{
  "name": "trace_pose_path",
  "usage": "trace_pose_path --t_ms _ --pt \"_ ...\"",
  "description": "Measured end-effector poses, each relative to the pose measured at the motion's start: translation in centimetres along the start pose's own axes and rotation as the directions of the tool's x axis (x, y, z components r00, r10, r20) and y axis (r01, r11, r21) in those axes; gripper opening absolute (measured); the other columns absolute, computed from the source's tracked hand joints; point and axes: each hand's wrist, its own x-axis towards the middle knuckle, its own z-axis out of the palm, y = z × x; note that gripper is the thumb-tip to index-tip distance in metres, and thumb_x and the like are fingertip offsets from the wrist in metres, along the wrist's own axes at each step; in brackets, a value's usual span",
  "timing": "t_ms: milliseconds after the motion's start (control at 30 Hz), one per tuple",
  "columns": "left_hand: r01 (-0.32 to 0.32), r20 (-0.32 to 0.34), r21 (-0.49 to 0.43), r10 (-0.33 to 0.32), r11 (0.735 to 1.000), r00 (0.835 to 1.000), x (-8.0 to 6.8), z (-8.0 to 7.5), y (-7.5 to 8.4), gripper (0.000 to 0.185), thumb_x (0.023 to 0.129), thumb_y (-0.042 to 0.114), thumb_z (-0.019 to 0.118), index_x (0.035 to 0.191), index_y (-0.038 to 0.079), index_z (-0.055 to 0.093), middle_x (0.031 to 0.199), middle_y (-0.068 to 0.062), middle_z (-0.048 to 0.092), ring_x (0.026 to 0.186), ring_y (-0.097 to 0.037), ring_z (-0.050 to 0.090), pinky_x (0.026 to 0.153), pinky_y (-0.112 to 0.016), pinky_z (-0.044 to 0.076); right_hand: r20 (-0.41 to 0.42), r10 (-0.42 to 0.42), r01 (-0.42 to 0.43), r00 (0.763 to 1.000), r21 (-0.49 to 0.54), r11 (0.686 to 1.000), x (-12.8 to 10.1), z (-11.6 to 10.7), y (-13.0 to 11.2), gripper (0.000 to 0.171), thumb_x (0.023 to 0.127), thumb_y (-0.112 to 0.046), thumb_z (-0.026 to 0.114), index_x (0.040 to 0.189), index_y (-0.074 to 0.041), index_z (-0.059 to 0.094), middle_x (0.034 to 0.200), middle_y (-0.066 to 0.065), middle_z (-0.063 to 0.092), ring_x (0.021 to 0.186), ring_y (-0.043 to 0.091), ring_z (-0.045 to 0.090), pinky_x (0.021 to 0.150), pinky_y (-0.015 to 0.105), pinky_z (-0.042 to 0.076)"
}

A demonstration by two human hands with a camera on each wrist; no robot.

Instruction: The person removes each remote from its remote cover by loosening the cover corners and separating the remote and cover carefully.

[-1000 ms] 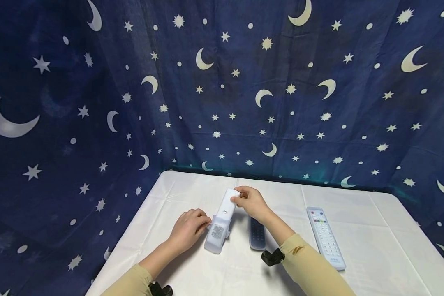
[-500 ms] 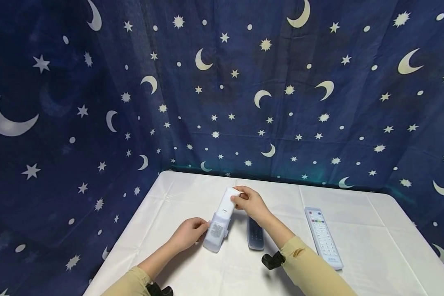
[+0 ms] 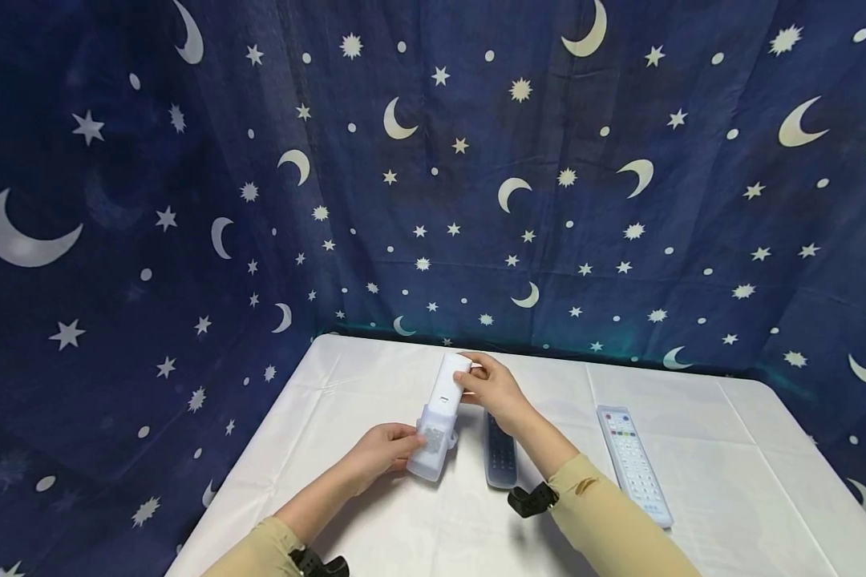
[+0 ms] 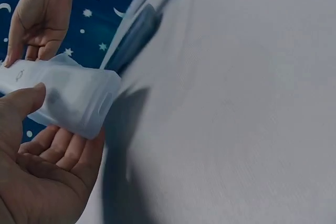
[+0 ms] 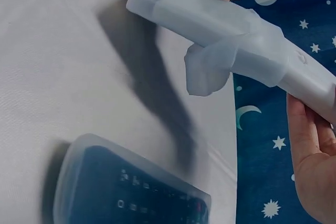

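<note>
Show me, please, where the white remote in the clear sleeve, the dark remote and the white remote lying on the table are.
white remote (image 3: 449, 386), head view, bare upper body.
clear sleeve (image 3: 431, 451), head view, lower end.
dark remote (image 3: 500, 457), head view, keypad.
second white remote (image 3: 633, 463), head view, button face.

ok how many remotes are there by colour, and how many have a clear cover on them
white remotes: 2, one held above the table in both hands, one lying flat at the right
dark remotes: 1, lying between them
total remotes: 3
clear silicone covers: 2, one on the lower end of the held remote, one on the dark remote
</note>
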Motion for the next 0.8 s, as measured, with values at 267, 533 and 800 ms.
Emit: trace_pose_path --t_ms 267,533,800 --pt "-0.027 0.043 -0.161 0.034 0.987 0.998 0.3 1.0 0.5 0.052 0.099 0.022 0.069 0.137 -0.011 0.054 0.118 -0.013 0.070 0.103 -0.022 0.069 0.087 -0.036 0.058 0.022 0.030 -0.030 0.999 0.019 0.999 0.3 -0.6 -0.5 0.048 0.095 -0.010 0.072 0.137 0.004 0.054 0.119 0.018 0.068 0.101 0.022 0.069 0.089 0.040 0.059" --pt "-0.022 0.026 -0.096 0.025 0.995 0.999 0.1 1.8 1.3 0.058 0.093 0.013 0.076 0.141 -0.007 0.051 0.120 -0.013 0.070 0.104 -0.023 0.068 0.082 -0.034 0.057 0.012 0.031 -0.031 0.999 0.001 1.000 0.5 -0.7 -0.8 0.044 0.094 -0.006 0.071 0.134 0.003 0.055 0.116 0.019 0.069 0.094 0.022 0.070 0.087 0.044 0.060" --pt "-0.073 0.061 -0.041 0.076 0.996 0.995 -0.6 2.2 1.2 0.060 0.093 0.012 0.077 0.141 -0.010 0.047 0.120 -0.015 0.070 0.108 -0.026 0.068 0.090 -0.037 0.058 -0.021 0.046 -0.047 0.999 -0.042 0.998 0.9 -1.0 -0.6 0.046 0.094 -0.006 0.072 0.135 0.005 0.056 0.116 0.020 0.070 0.093 0.022 0.070 0.084 0.042 0.060"
